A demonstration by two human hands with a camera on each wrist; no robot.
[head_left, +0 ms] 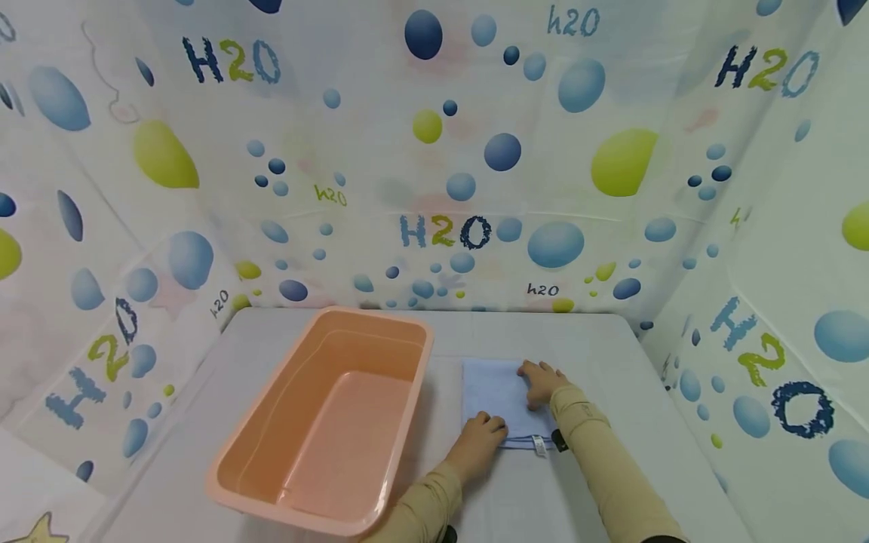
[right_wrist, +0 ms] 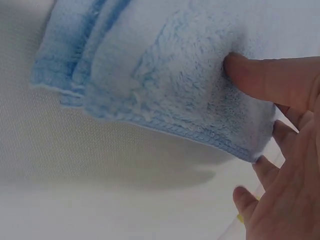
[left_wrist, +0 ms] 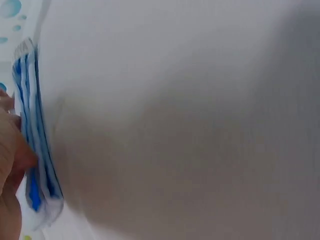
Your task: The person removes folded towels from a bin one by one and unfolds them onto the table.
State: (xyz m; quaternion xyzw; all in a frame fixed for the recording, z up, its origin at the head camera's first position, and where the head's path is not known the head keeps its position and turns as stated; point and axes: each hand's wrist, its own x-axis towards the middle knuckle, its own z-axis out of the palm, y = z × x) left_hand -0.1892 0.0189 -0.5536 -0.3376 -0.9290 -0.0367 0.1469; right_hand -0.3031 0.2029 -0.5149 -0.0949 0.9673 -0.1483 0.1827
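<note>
A light blue towel [head_left: 494, 392], folded into a rough square, lies on the white-covered table. My left hand [head_left: 477, 446] is at its near left corner. In the left wrist view the thumb [left_wrist: 24, 155] laps over the stacked layers of the towel's edge [left_wrist: 37, 130], and the fingers reach over its top. At the right side my right hand [head_left: 543, 383] holds the edge. Its thumb [right_wrist: 270, 80] presses the fluffy face of the cloth [right_wrist: 185, 85], while the fingers bend behind the border. A small white label [head_left: 539, 446] sticks out of the near edge.
Left of the towel stands a large peach plastic basin [head_left: 363, 445], its near right rim close to my left forearm. The table [head_left: 584, 339] backs onto a curtain [head_left: 462, 98] printed with bubbles and H2O lettering, which also hangs on both sides.
</note>
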